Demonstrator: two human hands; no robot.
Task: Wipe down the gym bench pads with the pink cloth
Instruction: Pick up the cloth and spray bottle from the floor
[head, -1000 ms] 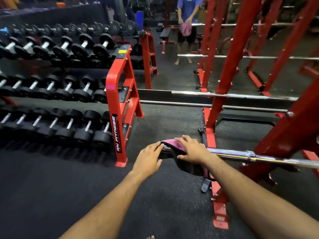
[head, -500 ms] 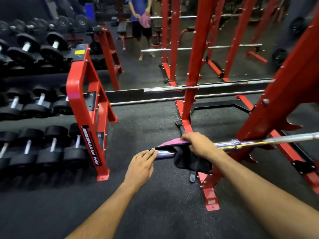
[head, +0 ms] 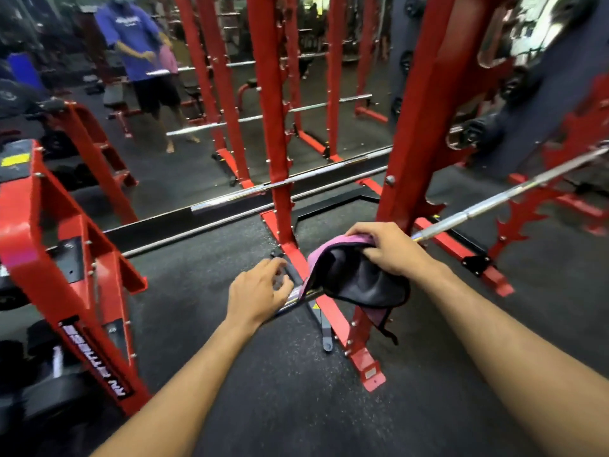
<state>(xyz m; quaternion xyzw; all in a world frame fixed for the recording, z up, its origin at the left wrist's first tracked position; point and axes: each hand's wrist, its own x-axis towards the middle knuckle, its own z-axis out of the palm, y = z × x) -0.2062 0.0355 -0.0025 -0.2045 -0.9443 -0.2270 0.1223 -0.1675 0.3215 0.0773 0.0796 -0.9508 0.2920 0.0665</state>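
The right hand [head: 392, 247] grips the pink cloth [head: 356, 275] draped over the barbell [head: 494, 199]. The left hand [head: 260, 291], fingers loosely curled, touches the bar's near end, holding nothing.

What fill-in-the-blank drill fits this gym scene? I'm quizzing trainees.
1. The right hand grips the ____ cloth.
2. The cloth is draped over a steel ____ on the rack.
3. The left hand touches the bar's ____.
4. The rack's posts are painted ____.

Missing words: pink; barbell; end; red
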